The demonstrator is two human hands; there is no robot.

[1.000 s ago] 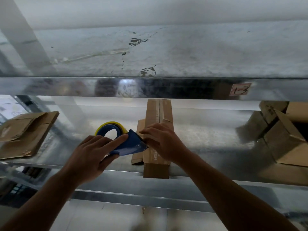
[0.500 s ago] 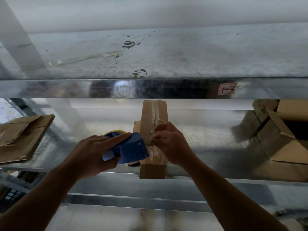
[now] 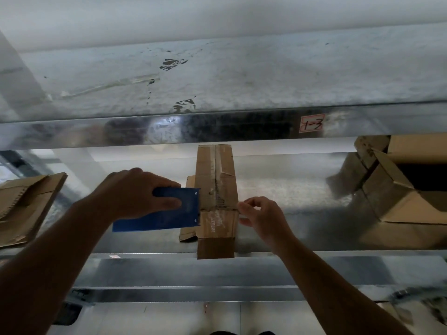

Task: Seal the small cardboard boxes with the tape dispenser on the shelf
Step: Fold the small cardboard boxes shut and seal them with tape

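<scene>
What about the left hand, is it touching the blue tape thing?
Touching. Head view: the left hand grips the blue tape dispenser, fingers across it.

dispenser: dark blue, plain | box: brown, grey scuffs along its seam | tape: clear, whitish sheen | shelf: silver, mottled | label above box: white, red writing and border | boxes right of box: tan | cardboard left of box: tan

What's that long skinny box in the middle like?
The box is long, narrow, brown cardboard, creased, lying on the shelf with its near end at the front edge. Its top flaps meet in a middle seam. The blue tape dispenser, held by the left hand, touches its left side; the right hand pinches its right edge.
</scene>
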